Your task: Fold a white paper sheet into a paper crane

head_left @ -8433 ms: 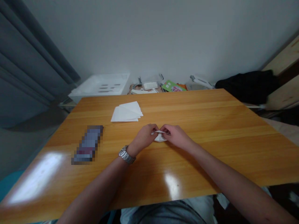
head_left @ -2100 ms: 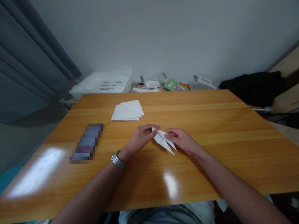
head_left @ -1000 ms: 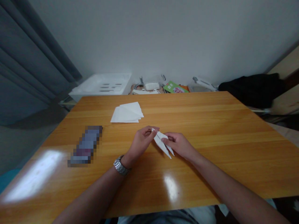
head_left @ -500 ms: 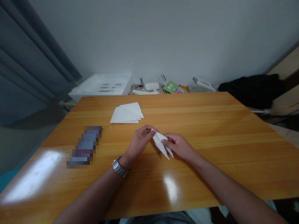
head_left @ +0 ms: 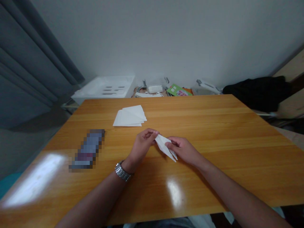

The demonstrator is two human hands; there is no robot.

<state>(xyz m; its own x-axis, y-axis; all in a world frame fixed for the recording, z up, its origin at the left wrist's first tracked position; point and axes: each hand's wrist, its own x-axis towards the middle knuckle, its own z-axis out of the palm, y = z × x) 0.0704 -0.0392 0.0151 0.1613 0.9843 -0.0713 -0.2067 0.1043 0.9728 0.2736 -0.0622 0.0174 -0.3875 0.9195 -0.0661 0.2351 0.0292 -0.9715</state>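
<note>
Beyond my worktop point(head_left: 225, 133), glossy and wooden with grain running side to side, I see a plain grey wall point(head_left: 161, 41). Between them sit a white tray point(head_left: 118, 85) and a green book point(head_left: 177, 90). On my left a grey-blue curtain point(head_left: 28, 57) hangs in folds above a grey floor point(head_left: 28, 136). On my right I see pale wood point(head_left: 293, 61), with a black cloth point(head_left: 258, 91) by it. Light glares off the worktop in two white patches, the larger point(head_left: 35, 180) on my left, the smaller point(head_left: 175, 193) nearer my middle.
</note>
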